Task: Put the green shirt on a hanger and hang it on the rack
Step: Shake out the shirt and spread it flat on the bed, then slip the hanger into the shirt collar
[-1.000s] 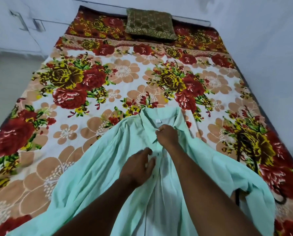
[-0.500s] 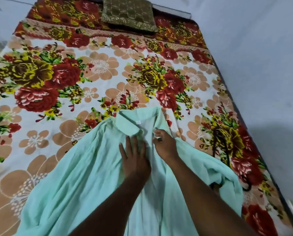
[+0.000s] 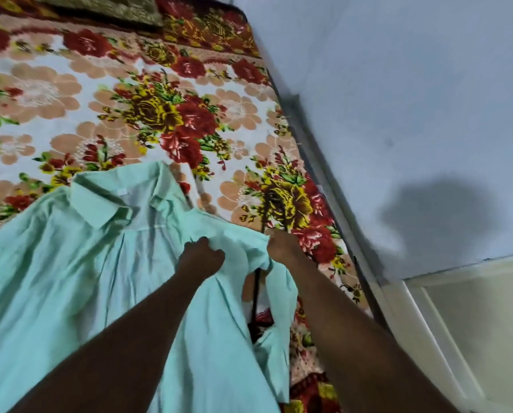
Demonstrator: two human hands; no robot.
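Fingers (image 3: 216, 253) of my left hand (image 3: 200, 256) bunch the green shirt (image 3: 70, 263), which lies collar-up on the bed (image 3: 55, 93), probably lifting its shoulder for the black hanger (image 3: 254, 293) poking out beneath. My right hand (image 3: 282, 245) is at the sleeve edge; I cannot tell its grip.

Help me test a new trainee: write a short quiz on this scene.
1. True or false: the shirt is folded into a square.
2. The left grip holds: A pillow, B shirt, C wall.
3. Fill in: the shirt lies on a floral ___.
Key: 1 false; 2 B; 3 sheet.
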